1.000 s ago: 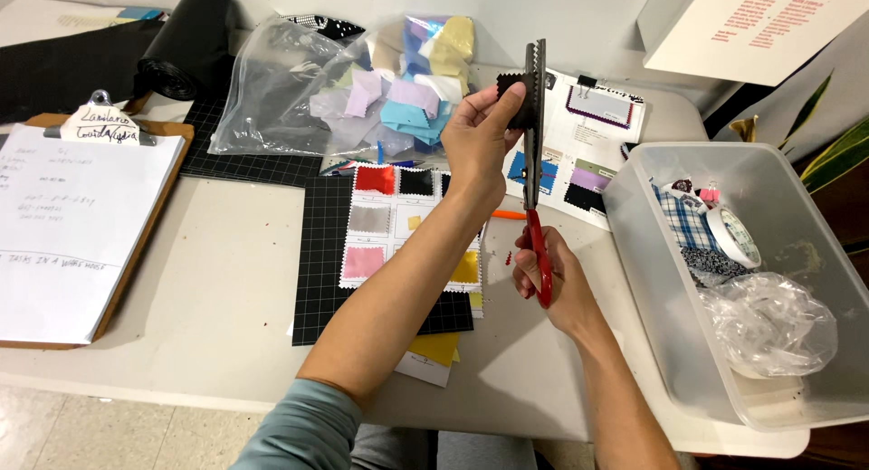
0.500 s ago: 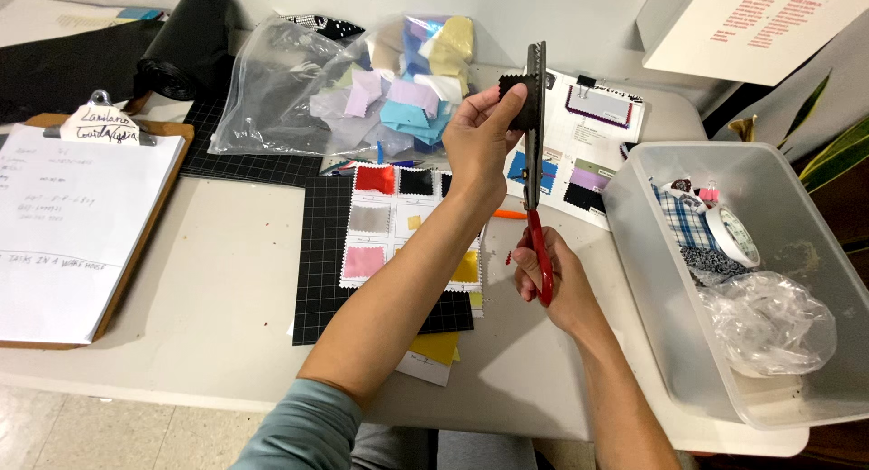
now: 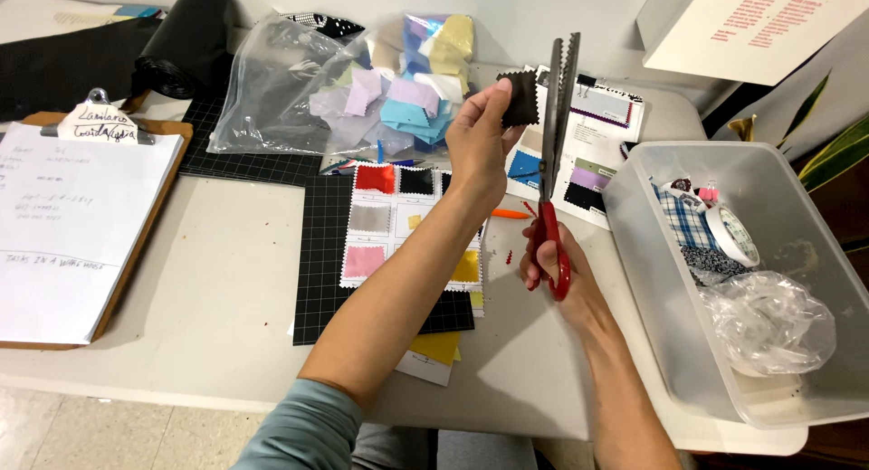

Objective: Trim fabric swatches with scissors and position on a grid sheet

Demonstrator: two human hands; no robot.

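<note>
Left hand pinches dark fabric swatch upper centre, edge presented to pinking shears; right hand grips red handles.

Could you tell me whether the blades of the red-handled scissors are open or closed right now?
Nearly closed: the scissors point upward in the right hand, blades almost together beside the dark fabric piece pinched by the left hand.

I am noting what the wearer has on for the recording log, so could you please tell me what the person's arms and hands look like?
Both hands are bare: no gloves, and no rings or watch that I can see. The left hand leads to a bare forearm, with a grey-green sleeve pushed up at about the elbow. The right hand and its forearm are bare down to the picture's lower edge; no sleeve shows there.
</note>
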